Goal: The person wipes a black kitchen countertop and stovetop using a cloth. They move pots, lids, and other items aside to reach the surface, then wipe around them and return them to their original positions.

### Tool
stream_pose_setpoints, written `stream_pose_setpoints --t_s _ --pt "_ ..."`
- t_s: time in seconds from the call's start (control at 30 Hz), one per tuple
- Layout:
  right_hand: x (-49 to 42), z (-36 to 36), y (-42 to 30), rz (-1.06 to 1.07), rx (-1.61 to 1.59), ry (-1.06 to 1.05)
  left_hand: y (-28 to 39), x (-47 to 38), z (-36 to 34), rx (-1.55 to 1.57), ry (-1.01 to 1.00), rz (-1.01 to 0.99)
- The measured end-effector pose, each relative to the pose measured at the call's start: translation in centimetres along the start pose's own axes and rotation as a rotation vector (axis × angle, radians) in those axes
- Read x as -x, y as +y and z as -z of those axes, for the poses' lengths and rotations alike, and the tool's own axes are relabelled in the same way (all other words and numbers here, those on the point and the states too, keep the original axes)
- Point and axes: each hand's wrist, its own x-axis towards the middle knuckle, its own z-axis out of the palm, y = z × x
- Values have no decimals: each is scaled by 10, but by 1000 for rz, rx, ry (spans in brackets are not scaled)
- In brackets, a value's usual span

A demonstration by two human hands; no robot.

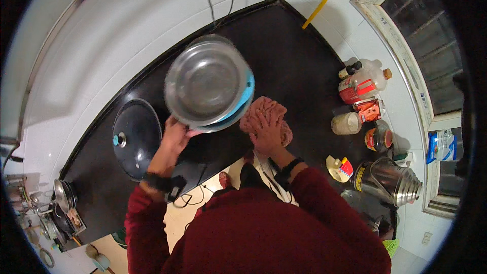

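My left hand (173, 140) grips the near rim of a stainless steel basin (205, 80) at the left of centre. Other round metal ware shows beneath that basin, and a light blue piece (243, 97) sticks out between them at the right. The stack looks tilted and slightly blurred; whether all of it is off the counter I cannot tell. Over a crumpled pink cloth (262, 112) lies my right hand (268, 137), fingers spread and pressing it on the black countertop (296, 64). Left of my left hand rests a dark domed pan lid (139, 140) with a blue-topped knob.
Along the right wall stand a large plastic bottle (361, 85), a tub (346, 123), a jar (378, 139) and a steel vacuum flask (388, 182). Pans (62, 196) sit at the far left. A yellow stick (325, 0) leans in the back corner. Cables (186, 199) hang at the counter's front edge.
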Motion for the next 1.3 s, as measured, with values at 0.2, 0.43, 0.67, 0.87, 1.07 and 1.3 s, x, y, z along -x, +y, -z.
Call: stream_pose_setpoints --t_s 0.2,0.43,0.67,0.87,1.07,1.3 --pt "0 0 2 -17 -68 18 -43 -144 -127 14 -217 23" --pt "-3 0 4 -38 -113 28 -59 -222 -192 19 -253 61" --pt "-2 -3 3 -46 10 -64 -66 -216 -189 174 -391 230" --pt "-2 -11 1 42 83 -16 -36 -71 -113 -705 -278 -501" --pt "1 -13 4 52 74 -32 47 26 108 -1422 773 -1081" --pt "3 -12 1 36 59 -18 49 21 248 -1404 793 -431"
